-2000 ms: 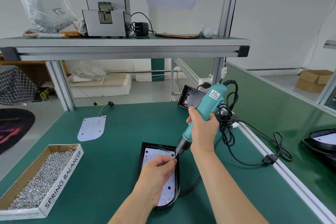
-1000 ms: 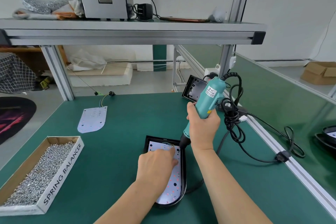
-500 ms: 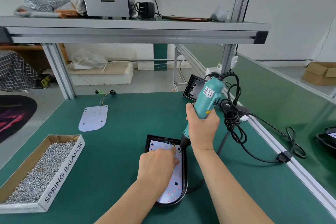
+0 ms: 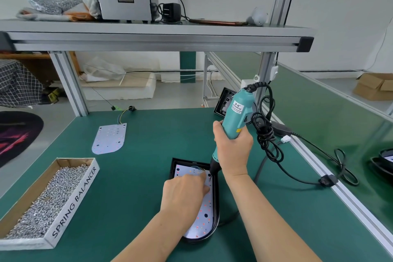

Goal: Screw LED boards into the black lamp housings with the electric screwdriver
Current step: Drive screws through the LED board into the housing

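While the right hand [image 4: 232, 151] grips the electric screwdriver [image 4: 238, 112] around its teal body, the tool stands nearly upright, its top leaning right, and its bit points down at the far right corner of the LED board [image 4: 204, 215]. This board lies inside the black lamp housing [image 4: 216, 208] on the table [image 4: 138, 176]. The long axis of the housing runs away from the person, with the rounded end nearest. The left hand [image 4: 185, 193] rests on the board with bent fingers near the bit; whether they pinch a screw cannot be told. A box of screws [image 4: 49, 200] lies left of the housing.
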{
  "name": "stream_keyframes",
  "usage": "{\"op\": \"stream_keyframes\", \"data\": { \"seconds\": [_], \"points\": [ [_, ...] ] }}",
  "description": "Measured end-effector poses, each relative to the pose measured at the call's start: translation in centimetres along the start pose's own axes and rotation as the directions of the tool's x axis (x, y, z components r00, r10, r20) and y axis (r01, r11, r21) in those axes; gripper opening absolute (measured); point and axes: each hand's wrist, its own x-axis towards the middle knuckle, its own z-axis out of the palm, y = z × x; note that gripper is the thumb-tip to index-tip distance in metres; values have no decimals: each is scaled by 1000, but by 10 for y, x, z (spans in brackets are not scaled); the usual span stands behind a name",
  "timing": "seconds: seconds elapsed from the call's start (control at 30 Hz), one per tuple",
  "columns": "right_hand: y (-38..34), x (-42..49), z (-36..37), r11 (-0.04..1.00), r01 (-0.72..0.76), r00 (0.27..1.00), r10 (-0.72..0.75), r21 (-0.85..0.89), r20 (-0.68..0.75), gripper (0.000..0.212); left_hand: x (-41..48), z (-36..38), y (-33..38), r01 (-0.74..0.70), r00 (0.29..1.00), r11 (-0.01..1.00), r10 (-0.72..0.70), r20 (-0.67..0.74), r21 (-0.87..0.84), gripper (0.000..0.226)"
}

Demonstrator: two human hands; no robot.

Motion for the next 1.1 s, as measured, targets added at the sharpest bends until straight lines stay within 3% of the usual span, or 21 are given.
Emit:
{"op": "stream_keyframes", "data": {
  "seconds": [0.77,0.9,1.0,1.1],
  "points": [
    [-4,0,-7,993,-113,993,112,18,47,33,0,1,0,-10,1000,1000,10,23,-8,24],
    [-23,7,-19,987,-90,994,96,131,-46,18,1,-4,2,7,998,1000,-6,59,-8,24],
    [-33,8,-31,971,-149,972,180,189,-154,21,1,-9,2,30,992,999,-26,120,-30,18],
    [-35,3,-46,939,-254,943,293,232,-155,21,1,-15,-1,71,982,985,-42,182,-156,14]
  ]
}}
